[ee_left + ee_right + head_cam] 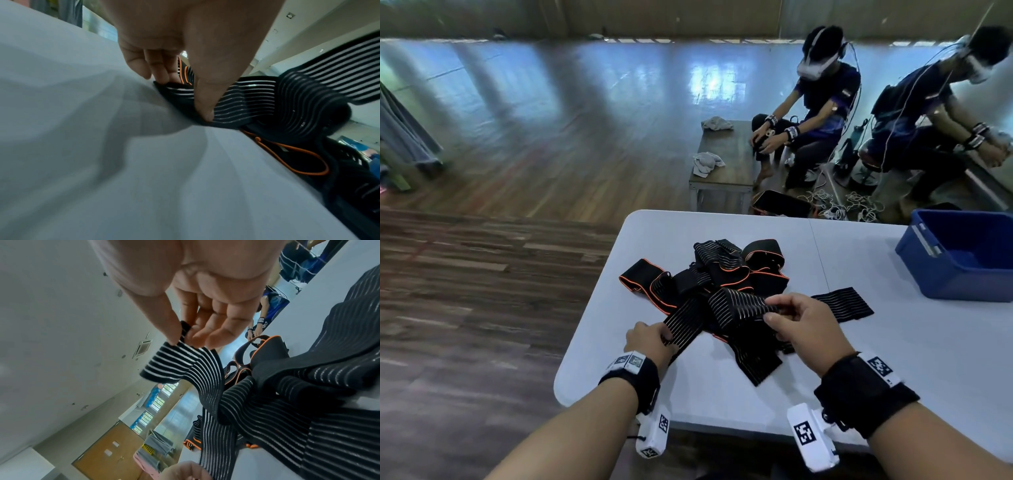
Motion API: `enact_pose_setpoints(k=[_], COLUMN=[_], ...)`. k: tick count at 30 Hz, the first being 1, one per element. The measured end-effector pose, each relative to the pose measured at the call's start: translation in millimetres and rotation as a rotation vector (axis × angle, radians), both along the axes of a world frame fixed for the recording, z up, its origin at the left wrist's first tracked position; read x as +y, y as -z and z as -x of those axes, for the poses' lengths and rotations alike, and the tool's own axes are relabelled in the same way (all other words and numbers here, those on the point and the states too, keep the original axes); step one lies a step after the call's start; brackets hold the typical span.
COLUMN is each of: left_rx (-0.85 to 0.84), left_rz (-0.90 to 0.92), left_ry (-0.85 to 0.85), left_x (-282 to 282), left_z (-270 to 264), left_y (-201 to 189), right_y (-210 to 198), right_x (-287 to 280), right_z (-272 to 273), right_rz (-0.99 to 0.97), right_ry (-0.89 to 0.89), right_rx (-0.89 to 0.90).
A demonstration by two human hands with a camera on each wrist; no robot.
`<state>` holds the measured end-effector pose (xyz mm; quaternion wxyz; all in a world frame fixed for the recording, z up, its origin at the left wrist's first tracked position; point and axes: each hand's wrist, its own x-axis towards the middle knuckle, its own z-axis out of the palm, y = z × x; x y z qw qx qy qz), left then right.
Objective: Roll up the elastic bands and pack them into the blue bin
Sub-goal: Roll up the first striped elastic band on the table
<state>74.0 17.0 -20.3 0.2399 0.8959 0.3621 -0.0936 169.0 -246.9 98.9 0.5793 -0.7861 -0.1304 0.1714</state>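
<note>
A tangled pile of black elastic bands, some striped and some edged in orange, lies on the white table. One striped band stretches between my hands. My left hand pinches its near end against the table, thumb on top. My right hand pinches the other end between thumb and fingers, lifted above the pile. The blue bin stands at the table's far right; the part of its inside in view holds no bands.
Another striped band lies flat between the pile and the bin. Beyond the table two seated people with headsets work by a low bench with grey cloths. Cables lie on the wooden floor.
</note>
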Motion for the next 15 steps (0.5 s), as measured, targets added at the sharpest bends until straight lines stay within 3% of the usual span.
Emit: enact_pose_setpoints(k=[5, 8, 15], left_rx=[0.031, -0.049, -0.527], left_rz=[0.015, 0.023, 0.176], left_ry=[0.019, 0.012, 0.147], left_x=[6.2, 8.9, 4.0], left_z=[5.2, 1.7, -49.3], left_y=[-4.1, -14.6, -136.9], right_y=[-3.5, -11.6, -69.0], right_x=[-2.1, -6.7, -17.2], right_z=[-9.3, -19.7, -72.3], right_rz=[-0.008, 0.004, 0.005], right_ry=[0.057, 0.052, -0.041], right_rx=[-0.107, -0.187, -0.361])
